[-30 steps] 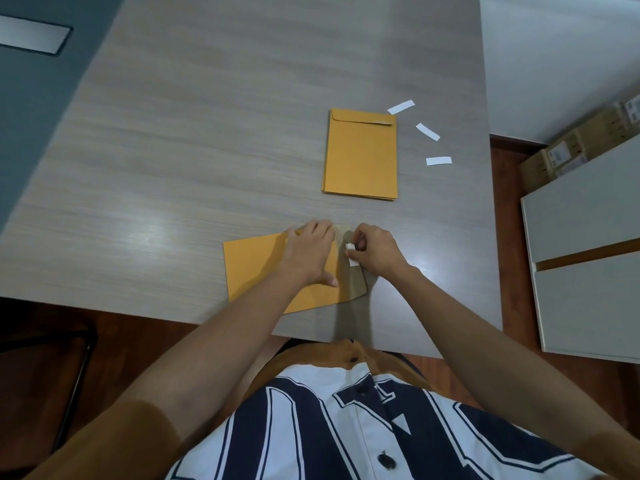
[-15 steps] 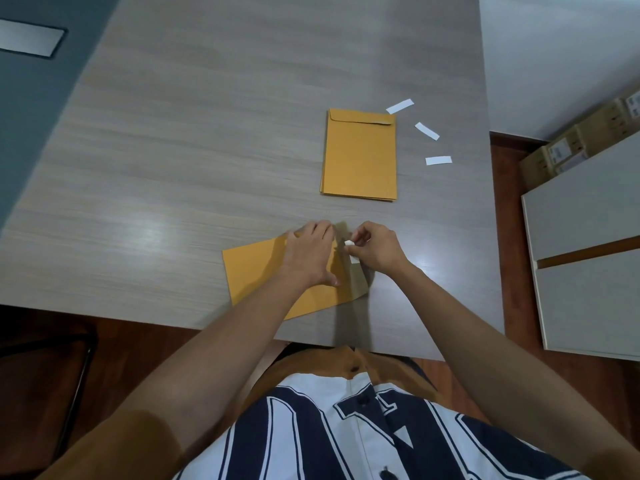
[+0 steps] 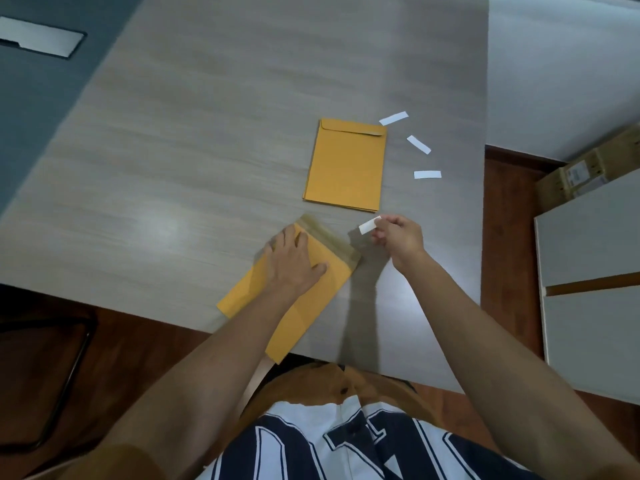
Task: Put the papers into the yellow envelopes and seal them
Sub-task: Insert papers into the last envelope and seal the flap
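While the left hand (image 3: 294, 261) lies flat, fingers spread, on the near yellow envelope (image 3: 301, 292), pinning it to the grey wood-grain table (image 3: 207, 150), the right hand (image 3: 398, 237) is lifted just beside that envelope's open end, thumb and fingertips pinched together on a small white strip (image 3: 370, 225). The envelope under the left palm sits at a slant, one corner hanging over the table's near edge, and its flap (image 3: 329, 239) is unfolded, showing a brownish gummed band along the top. Whether a paper is inside it cannot be told. Beyond this envelope, farther from the person, a neat stack of yellow envelopes (image 3: 346, 164) lies with the top one's flap folded down. Beside that stack, on the side toward the right hand, three more white strips lie loose and apart on the tabletop: one (image 3: 393, 118) at the stack's far corner, one (image 3: 418, 144) a little nearer, one (image 3: 427, 174) nearer still. Past the table edge on that same side stand a white cabinet (image 3: 588, 254) and a cardboard box (image 3: 581, 174) on the wooden floor.
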`<state>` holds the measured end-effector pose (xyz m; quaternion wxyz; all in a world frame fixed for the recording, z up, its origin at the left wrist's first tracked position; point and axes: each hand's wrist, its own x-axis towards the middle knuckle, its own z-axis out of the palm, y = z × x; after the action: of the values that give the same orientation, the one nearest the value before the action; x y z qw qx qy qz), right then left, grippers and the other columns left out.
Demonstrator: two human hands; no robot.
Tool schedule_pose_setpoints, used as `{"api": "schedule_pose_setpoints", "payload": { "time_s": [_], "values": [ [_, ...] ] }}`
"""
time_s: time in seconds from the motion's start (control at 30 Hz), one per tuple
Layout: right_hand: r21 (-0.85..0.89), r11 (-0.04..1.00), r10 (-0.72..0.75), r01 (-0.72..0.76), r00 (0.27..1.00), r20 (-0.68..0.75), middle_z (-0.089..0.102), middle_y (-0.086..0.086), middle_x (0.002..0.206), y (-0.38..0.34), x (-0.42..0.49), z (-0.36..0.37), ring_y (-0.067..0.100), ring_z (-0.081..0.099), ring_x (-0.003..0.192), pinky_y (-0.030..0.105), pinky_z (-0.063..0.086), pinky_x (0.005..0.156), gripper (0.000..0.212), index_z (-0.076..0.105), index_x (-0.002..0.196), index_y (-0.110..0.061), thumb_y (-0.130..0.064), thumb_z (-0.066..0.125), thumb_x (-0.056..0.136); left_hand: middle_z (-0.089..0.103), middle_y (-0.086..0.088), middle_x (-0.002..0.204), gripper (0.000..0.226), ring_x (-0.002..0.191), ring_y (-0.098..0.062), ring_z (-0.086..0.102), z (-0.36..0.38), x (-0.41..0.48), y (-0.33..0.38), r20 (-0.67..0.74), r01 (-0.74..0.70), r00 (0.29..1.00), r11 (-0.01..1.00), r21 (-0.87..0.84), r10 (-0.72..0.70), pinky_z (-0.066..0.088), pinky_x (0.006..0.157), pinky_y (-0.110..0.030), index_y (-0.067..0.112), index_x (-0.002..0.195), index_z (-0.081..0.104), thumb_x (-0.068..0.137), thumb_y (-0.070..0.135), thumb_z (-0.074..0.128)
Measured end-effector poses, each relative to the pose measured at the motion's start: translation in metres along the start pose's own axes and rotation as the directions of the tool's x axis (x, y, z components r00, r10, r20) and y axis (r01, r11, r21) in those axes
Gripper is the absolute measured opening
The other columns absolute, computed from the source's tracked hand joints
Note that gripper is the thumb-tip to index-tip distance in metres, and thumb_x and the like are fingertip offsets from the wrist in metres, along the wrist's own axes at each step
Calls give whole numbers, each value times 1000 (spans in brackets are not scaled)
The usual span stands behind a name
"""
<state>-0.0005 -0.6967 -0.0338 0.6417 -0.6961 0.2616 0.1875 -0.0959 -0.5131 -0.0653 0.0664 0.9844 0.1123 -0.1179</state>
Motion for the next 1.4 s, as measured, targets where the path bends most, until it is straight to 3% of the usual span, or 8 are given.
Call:
{"api": "schedule_pose_setpoints", "payload": {
  "time_s": [0.3, 0.47, 0.57, 0.67, 0.87, 1.0, 1.17, 1.4],
  "values": [
    [251, 968, 34, -8, 995, -98, 57, 11, 71, -55, 51, -33, 16, 55, 46, 24, 53, 54, 19, 64, 83, -6, 11, 56, 85, 29, -14, 140, 82, 129, -32, 30, 4, -7, 27, 103, 206, 973, 979, 3, -205, 32, 103, -42, 13, 149, 24, 86, 62, 44],
    [324, 946, 54, -17, 993, -104, 59, 14, 96, -80, 79, -45, 16, 54, 52, 28, 56, 65, 39, 59, 122, -10, 10, 47, 90, 26, -14, 143, 84, 131, -33, 29, 5, -11, 33, 102, 249, 963, 968, 1, -248, 31, 104, -43, 14, 151, 20, 88, 62, 44],
    [240, 970, 66, -45, 995, -81, 56, 15, 92, -71, 81, -47, 16, 43, 48, 27, 48, 54, 59, 50, 138, -19, 8, 51, 86, 26, -13, 145, 83, 134, -32, 26, 3, -10, 34, 116, 274, 956, 961, -27, -269, 30, 106, -43, 15, 151, 22, 87, 61, 48],
    [-100, 995, -36, 26, 995, -97, 62, 9, 91, -50, 71, -44, 17, 51, 50, 32, 52, 63, 35, 60, 110, -23, 0, 57, 83, 29, -13, 142, 79, 132, -32, 30, -2, -6, 33, 111, 270, 957, 963, -19, -266, 34, 105, -42, 15, 146, 30, 86, 61, 52],
    [-533, 792, -165, 297, 945, 281, 60, -9, 76, -3, 24, -21, 11, 55, 75, 9, 42, 63, 25, 65, 101, -18, -13, 75, 78, 33, -9, 130, 62, 121, -27, 37, -12, 0, 10, 136, 224, 969, 962, -155, -204, 44, 95, -36, 15, 135, 46, 85, 42, 68],
    [-646, 606, -222, 464, 879, 422, 55, 2, 106, 17, 8, -7, 16, 55, 94, 20, 40, 80, 63, 56, 128, -18, -21, 84, 72, 31, -8, 134, 79, 124, -27, 38, -14, 0, -3, 109, 206, 976, 957, -203, -187, 46, 96, -35, 12, 141, 35, 80, 39, 76],
    [-730, 462, -359, 504, 859, 366, 50, 2, 117, 29, -5, 10, 21, 49, 113, 33, 47, 89, 42, 55, 117, -20, -21, 74, 80, 15, -8, 158, 115, 144, -26, 20, -18, 8, -16, -26, -6, 1000, 989, -145, 2, 32, 112, -39, 15, 154, 9, 70, 43, 83],
    [-797, 361, -404, 484, 852, 334, 52, 4, 123, 53, -31, 24, 21, 43, 121, 33, 41, 105, 36, 59, 125, -13, -25, 61, 91, 47, -3, 130, 55, 122, -22, 43, -8, 3, -29, -67, -203, 978, 975, -90, 197, 37, 96, -32, 17, 130, 50, 84, 41, 69]
  ]
}}
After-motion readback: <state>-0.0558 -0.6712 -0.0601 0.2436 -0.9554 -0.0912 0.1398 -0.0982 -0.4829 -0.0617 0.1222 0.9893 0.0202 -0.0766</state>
